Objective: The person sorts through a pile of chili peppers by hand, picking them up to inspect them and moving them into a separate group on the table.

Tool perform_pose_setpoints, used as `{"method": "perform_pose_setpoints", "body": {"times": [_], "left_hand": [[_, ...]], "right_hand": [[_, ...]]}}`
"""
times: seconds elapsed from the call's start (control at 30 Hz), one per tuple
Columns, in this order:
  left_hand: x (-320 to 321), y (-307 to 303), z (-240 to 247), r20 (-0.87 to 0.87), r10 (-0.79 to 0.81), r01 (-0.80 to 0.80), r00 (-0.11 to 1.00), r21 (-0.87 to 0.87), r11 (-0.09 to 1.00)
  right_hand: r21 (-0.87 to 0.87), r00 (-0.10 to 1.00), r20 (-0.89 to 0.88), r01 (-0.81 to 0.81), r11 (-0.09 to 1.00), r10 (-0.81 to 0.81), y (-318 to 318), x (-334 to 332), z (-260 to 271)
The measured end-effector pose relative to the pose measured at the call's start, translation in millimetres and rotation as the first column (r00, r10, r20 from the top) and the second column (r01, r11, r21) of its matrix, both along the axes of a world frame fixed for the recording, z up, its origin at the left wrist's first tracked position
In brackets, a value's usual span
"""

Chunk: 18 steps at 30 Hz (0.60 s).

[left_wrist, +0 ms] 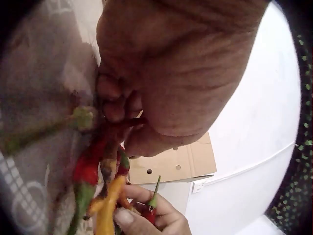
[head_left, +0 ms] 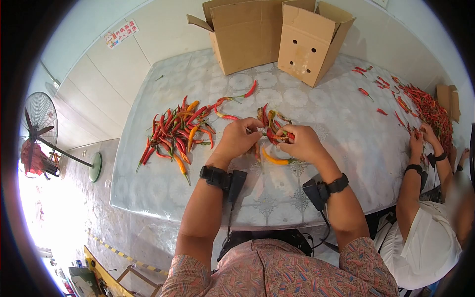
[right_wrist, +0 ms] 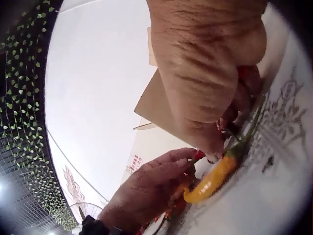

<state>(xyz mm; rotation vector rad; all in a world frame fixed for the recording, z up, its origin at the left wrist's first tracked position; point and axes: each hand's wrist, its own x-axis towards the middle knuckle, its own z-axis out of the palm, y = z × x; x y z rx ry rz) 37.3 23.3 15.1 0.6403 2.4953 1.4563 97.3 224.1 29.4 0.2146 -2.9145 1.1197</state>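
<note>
My left hand point(head_left: 238, 140) pinches a red chili pepper point(right_wrist: 198, 155) between thumb and fingertips, over a small group of peppers in the middle of the table. Facing it, my right hand point(head_left: 306, 143) has its fingers curled round a red chili point(left_wrist: 152, 211), whose green stem sticks up in the left wrist view. Between and below the hands lie red and brownish chilies point(head_left: 271, 115). A yellow-orange chili point(head_left: 275, 157) lies on the table just under the right hand. To the left of the left hand spreads a larger pile of red and orange chilies point(head_left: 174, 129).
Two cardboard boxes point(head_left: 250, 37) stand at the table's back edge against the wall. A big heap of red chilies point(head_left: 429, 111) covers the right end, where another person's hands point(head_left: 426, 139) work. A fan point(head_left: 37, 126) stands on the floor at left.
</note>
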Motion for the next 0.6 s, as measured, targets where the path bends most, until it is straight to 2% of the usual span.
{"method": "perform_pose_setpoints", "body": {"times": [0.13,0.2,0.23,0.27,0.3,0.33,0.4,0.43,0.5,0.53,0.6], "left_hand": [[3,0,6,-0.003,-0.044,0.043,0.999,-0.017,0.999],[8,0,16,0.037,-0.035,0.036,0.999,-0.026,0.999],[9,1,19,0.077,-0.026,0.028,0.997,-0.036,0.999],[6,0,12,0.076,-0.026,0.028,0.997,-0.036,0.999],[0,1,0,-0.012,0.021,-0.021,1.000,0.009,1.000],[-5,0,-10,-0.098,0.071,-0.065,0.993,0.059,0.996],[-10,-2,-14,-0.102,0.074,-0.065,0.992,0.082,0.995],[-11,-3,-16,-0.106,0.077,-0.066,0.991,0.104,0.992],[-7,-2,-11,-0.108,0.078,-0.067,0.991,0.099,0.993],[-6,-2,-9,-0.107,0.076,-0.066,0.991,0.094,0.993],[-7,-1,-12,-0.092,0.073,-0.064,0.993,0.100,0.993]], "right_hand": [[0.070,0.998,-0.062,-0.024,0.997,0.028,2,-2,-13],[-0.019,0.995,-0.068,-0.072,0.997,0.071,5,-2,-14],[-0.019,0.995,-0.068,-0.072,0.997,0.071,6,-2,-13],[-0.100,0.998,-0.057,-0.045,0.994,0.040,7,-2,-10],[-0.181,0.999,-0.043,-0.017,0.983,0.010,7,-2,-8],[-0.181,0.999,-0.043,-0.017,0.983,0.010,7,-3,-7],[-0.217,0.975,-0.125,0.156,0.964,-0.186,6,-5,-6],[-0.217,0.975,-0.125,0.155,0.964,-0.185,8,-7,-9],[-0.136,0.888,-0.313,0.308,0.942,-0.336,14,-12,-18],[-0.135,0.889,-0.313,0.308,0.942,-0.335,16,-13,-22],[0.032,0.860,-0.383,0.377,0.926,-0.337,17,-13,-24]]}}
